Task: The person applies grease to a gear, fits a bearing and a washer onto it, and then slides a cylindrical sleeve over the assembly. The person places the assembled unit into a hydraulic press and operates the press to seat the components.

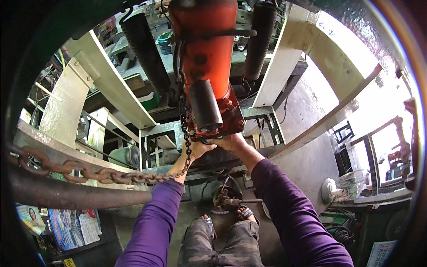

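A red hydraulic jack (208, 58) hangs in front of me between two dark coil springs (144, 51). A dark metal cylinder (205, 106) juts from its front, above a dirty red base plate (229, 119). My left hand (198, 150) and my right hand (230, 143) meet right under the plate's near edge. Their fingers look curled round something there, but the plate and the hands themselves hide what it is. Beside the cylinder a rusty chain (183, 115) drops down past my left wrist, then loops off to the left.
A pale steel frame (106, 84) surrounds the jack. From the left, a thick rusty pipe (80, 196) reaches toward my left forearm. Below my hands, a metal device with a handle (227, 198) sits on the floor by my feet. A white fan (344, 184) stands at the right.
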A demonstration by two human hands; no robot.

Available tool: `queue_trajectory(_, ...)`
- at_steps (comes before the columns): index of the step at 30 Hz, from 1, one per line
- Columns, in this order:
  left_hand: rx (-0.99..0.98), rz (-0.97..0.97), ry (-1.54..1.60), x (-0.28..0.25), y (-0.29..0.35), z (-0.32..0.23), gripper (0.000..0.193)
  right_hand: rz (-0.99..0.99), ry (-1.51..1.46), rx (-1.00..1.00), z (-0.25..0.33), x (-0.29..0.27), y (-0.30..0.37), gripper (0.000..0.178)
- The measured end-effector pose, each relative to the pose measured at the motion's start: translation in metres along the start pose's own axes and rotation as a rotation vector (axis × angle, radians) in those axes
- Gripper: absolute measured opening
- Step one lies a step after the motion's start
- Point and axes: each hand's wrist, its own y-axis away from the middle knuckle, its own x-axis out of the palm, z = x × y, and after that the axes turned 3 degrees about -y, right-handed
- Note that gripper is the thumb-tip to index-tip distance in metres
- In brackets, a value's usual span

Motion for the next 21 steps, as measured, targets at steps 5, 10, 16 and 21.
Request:
queue_trajectory(5,0.031,0.138,0.113,-0.003,-0.019,0.018,0.054,-0.129,0.115,-0.059,0.013,-0.001,-0.012,0.063)
queue_trajectory(10,0.017,0.208,0.129,-0.010,-0.019,0.011,0.053,-0.159,0.179,-0.048,0.021,0.000,-0.011,0.057)
queue_trajectory(16,0.042,0.063,0.015,-0.019,-0.012,-0.008,0.049,-0.165,0.021,0.033,0.005,0.003,-0.005,0.072)
queue_trajectory(21,-0.174,-0.072,0.265,-0.020,0.012,-0.024,0.039,-0.346,-0.033,0.374,0.003,0.010,0.062,0.069)
